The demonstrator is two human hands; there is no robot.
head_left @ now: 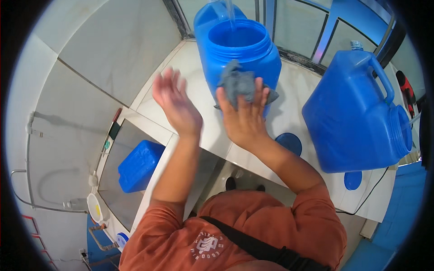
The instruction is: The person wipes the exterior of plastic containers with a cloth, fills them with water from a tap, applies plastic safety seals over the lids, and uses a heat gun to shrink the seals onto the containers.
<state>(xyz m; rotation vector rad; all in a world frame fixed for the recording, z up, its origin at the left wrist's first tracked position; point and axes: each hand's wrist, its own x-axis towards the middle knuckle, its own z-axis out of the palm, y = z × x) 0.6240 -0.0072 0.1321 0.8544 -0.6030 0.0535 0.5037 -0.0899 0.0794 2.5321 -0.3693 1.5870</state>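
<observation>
A large blue plastic jug (209, 67) with a wide round mouth stands on the white counter, directly in front of me. Something clear, a tube or a stream of water, runs down into its mouth (237, 38); I cannot tell which. My right hand (246, 119) presses a crumpled grey cloth (244, 83) against the jug's near side, fingers spread over the cloth. Left of the jug, my left hand (178, 106) is raised in the air, slightly blurred, fingers extended and holding nothing. The jug's lower part is partly hidden behind the cloth and right hand.
Another blue jug (348, 113) with a handle lies tilted on the counter at the right. Round blue lids (289, 143) (353, 180) lie near it. A blue container (142, 165) sits in the sink (122, 140) at left. A black cable (373, 192) crosses the right counter edge.
</observation>
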